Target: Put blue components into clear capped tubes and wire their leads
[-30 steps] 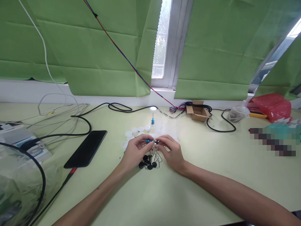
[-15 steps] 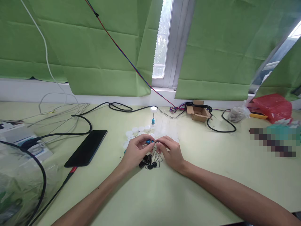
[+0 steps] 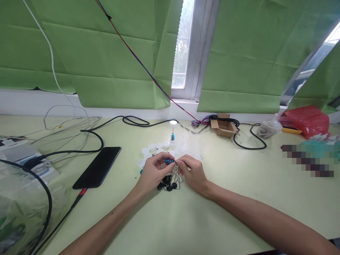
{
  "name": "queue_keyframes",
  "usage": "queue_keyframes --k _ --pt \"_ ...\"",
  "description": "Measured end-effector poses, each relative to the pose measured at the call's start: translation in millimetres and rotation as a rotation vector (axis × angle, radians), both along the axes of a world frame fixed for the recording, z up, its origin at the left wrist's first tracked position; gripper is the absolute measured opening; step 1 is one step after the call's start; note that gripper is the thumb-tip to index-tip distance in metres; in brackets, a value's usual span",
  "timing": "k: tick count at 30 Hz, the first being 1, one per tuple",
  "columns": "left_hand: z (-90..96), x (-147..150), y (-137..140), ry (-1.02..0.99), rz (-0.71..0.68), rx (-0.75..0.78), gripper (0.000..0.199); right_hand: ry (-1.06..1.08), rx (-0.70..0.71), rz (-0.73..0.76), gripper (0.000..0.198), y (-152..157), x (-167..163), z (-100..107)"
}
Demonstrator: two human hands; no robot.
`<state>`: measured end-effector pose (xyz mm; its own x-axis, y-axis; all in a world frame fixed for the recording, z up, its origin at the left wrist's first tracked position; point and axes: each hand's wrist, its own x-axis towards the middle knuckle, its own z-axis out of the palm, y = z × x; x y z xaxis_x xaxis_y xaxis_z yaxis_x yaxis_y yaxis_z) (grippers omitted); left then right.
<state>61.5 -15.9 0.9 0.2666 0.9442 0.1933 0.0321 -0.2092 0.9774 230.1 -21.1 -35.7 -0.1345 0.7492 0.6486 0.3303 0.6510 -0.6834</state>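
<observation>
My left hand [image 3: 154,172] pinches a small shiny blue part [image 3: 169,161] with a thin metal stem between thumb and fingers. At the right end of that part, my right hand [image 3: 194,174] has its thumb and fingertips pressed together; what lies between them is too small to make out. Just below the hands are several black round-headed pieces [image 3: 168,183] and bent metal wires [image 3: 179,177]. Several round white caps [image 3: 152,147] lie behind my left hand. A clear white-topped vial [image 3: 173,131] with a blue piece inside stands upright beyond, beside clear plastic pieces [image 3: 189,141].
A black phone [image 3: 97,167] lies to the left with a cable plugged in. Black cable [image 3: 136,122] runs along the back to an open cardboard box [image 3: 225,128]. Plastic bags [image 3: 309,122] sit at the far right, and a clear bag [image 3: 26,212] is near left.
The blue part shows slightly more between my fingers, and my right fingertips have shifted slightly at its end. Both arms stay nearly in place.
</observation>
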Motion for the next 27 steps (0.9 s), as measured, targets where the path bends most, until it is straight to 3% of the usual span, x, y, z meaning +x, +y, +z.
queue_keyframes --k 22,27 --pt "2.1 2.3 -3.7 -0.024 0.039 -0.010 0.017 -0.013 0.003 0.019 0.041 -1.1 1.0 2.5" --pt "8.2 2.2 -4.3 -0.068 0.069 -0.035 0.017 0.069 -0.029 0.051 0.013 -1.5 0.1 -2.6"
